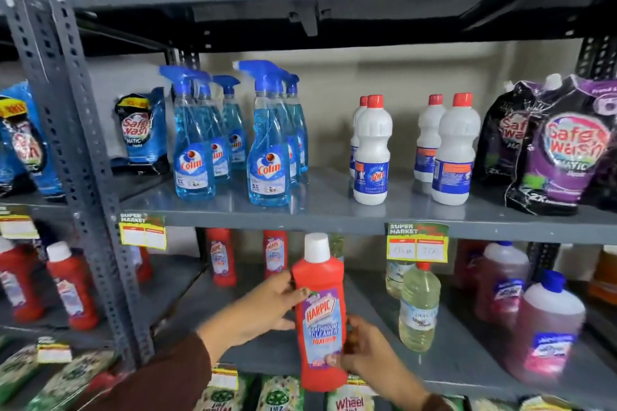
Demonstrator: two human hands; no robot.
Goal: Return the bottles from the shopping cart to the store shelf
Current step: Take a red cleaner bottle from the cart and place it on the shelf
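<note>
A red Harpic bathroom-cleaner bottle (321,314) with a white cap stands upright at the front edge of the lower grey shelf (444,360). My left hand (267,305) grips its upper left side, thumb across the label. My right hand (365,349) holds its lower right side. Behind it, two more red Harpic bottles (221,257) stand at the back of the same shelf. The shopping cart is out of view.
A clear yellowish bottle (419,307) and pink jugs (547,327) stand to the right on the same shelf. Above are blue Colin spray bottles (268,143), white Rin bottles (372,150) and purple Safewash pouches (567,143). A slotted steel upright (83,150) stands at left.
</note>
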